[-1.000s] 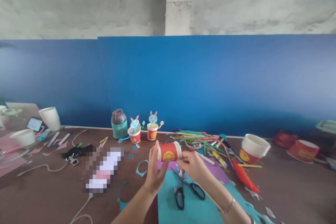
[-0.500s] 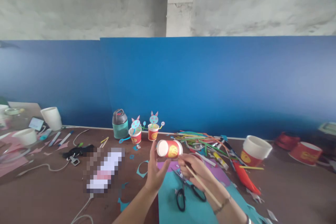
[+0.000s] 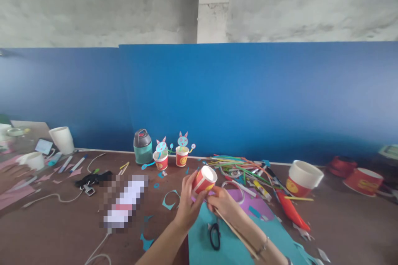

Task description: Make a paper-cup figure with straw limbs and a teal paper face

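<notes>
A red and white paper cup (image 3: 202, 183) is in my left hand (image 3: 187, 201), with fingers and thumb wrapped round its side. The cup is tilted, and a round white end faces up and right. I cannot tell whether that end is the base or the mouth. Close against the cup's lower side, my right hand (image 3: 226, 203) pinches a thin wooden stick (image 3: 238, 235) that runs back along the forearm. The stick's front tip is hidden. Below the hands, scissors (image 3: 214, 237) lie on teal paper (image 3: 202, 252), partly covered by my right hand.
Two cups with paper cat faces (image 3: 161, 160) (image 3: 182, 157) stand beside a teal flask (image 3: 143, 153). Colourful pipe cleaners (image 3: 239, 167), a glue stick (image 3: 261, 189), a red pouch (image 3: 292, 211) and stacked cups (image 3: 303, 178) lie right. Another person's hand (image 3: 12, 172) shows far left.
My left hand has turned the cup from lying sideways to tilted, its white end swinging from left to upper right. My right hand has shifted slightly down and left with the stick.
</notes>
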Demonstrator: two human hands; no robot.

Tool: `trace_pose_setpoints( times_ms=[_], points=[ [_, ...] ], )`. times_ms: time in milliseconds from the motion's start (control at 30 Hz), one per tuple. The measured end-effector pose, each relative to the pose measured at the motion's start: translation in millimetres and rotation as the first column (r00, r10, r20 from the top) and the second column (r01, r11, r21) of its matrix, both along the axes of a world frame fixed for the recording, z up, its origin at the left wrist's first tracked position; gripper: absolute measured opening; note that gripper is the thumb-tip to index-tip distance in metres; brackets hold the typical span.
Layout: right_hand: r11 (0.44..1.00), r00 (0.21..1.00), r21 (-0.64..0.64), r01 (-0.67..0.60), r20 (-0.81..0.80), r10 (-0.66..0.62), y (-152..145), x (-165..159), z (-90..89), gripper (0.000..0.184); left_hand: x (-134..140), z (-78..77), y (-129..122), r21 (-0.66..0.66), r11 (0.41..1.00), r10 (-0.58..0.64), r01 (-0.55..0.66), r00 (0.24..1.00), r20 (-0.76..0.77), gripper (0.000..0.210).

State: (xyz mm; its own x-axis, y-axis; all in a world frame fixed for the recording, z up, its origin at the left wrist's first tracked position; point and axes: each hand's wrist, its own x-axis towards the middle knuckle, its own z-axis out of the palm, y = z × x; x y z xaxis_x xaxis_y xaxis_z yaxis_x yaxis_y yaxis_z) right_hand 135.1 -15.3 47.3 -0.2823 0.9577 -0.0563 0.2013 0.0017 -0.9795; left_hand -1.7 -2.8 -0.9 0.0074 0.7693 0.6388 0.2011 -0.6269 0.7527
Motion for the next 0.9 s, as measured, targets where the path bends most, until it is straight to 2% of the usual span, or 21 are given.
trace_pose_setpoints(
  times_ms=[100, 167, 200, 267, 333, 400, 433, 500, 600, 733, 800, 900],
  points=[
    [0.971, 0.972, 0.214, 0.109, 0.181, -0.149, 2, -2, -6.4, 0.027, 0, 3.1, 0, -0.008, 1.0, 0.022, -0.023, 0.998, -0.053, 0.05],
    [0.924, 0.944, 0.352, 0.146, 0.231, -0.237, 2, -1, -7.8, 0.03, 0, 2.3, 1, -0.014, 0.999, 0.031, -0.032, 0.998, -0.056, 0.053],
    [0.915, 0.938, 0.374, 0.151, 0.237, -0.252, 3, 0, -7.5, 0.029, 0, 1.3, 2, -0.024, 0.999, 0.035, -0.037, 0.998, -0.047, 0.055],
    [0.955, 0.965, 0.268, 0.125, 0.192, -0.181, 4, 2, -5.4, 0.024, 0, -0.8, 4, -0.063, 0.998, 0.029, -0.028, 0.999, 0.023, 0.063],
    [0.999, 0.998, 0.017, 0.049, -0.026, -0.049, 5, 3, -2.1, 0.013, 1, -2.3, 4, -0.1, 0.994, -0.028, 0.044, 0.988, 0.154, 0.078],
    [0.976, 0.943, -0.215, -0.045, -0.332, -0.03, 6, 4, 0.7, 0.006, 2, -2.6, 4, -0.091, 0.983, -0.13, 0.159, 0.953, 0.272, 0.092],
    [0.953, 0.898, -0.291, -0.08, -0.437, -0.058, 6, 5, 1.6, 0.011, 3, -2.5, 4, -0.083, 0.973, -0.181, 0.215, 0.936, 0.302, 0.095],
    [0.919, 0.844, -0.376, -0.117, -0.525, -0.107, 7, 6, 2.1, 0.019, 4, -2.1, 4, -0.09, 0.955, -0.243, 0.283, 0.92, 0.309, 0.095],
    [0.91, 0.836, -0.389, -0.144, -0.54, -0.098, 8, 7, 1.6, 0.021, 5, -2.1, 3, -0.116, 0.942, -0.276, 0.316, 0.922, 0.273, 0.079],
    [0.94, 0.85, -0.312, -0.141, -0.525, -0.047, 5, 8, 3.0, 0.022, 4, -1.3, 1, -0.092, 0.944, -0.29, 0.315, 0.932, 0.22, 0.058],
    [0.964, 0.898, -0.245, -0.102, -0.441, -0.016, 4, 8, 2.9, 0.024, 3, -0.2, 0, -0.095, 0.958, -0.252, 0.271, 0.951, 0.179, 0.045],
    [0.993, 0.979, -0.113, -0.031, -0.204, 0.008, 6, 5, -1.3, 0.032, 3, 1.1, 0, -0.068, 0.987, -0.138, 0.143, 0.987, 0.078, 0.033]
  ],
)
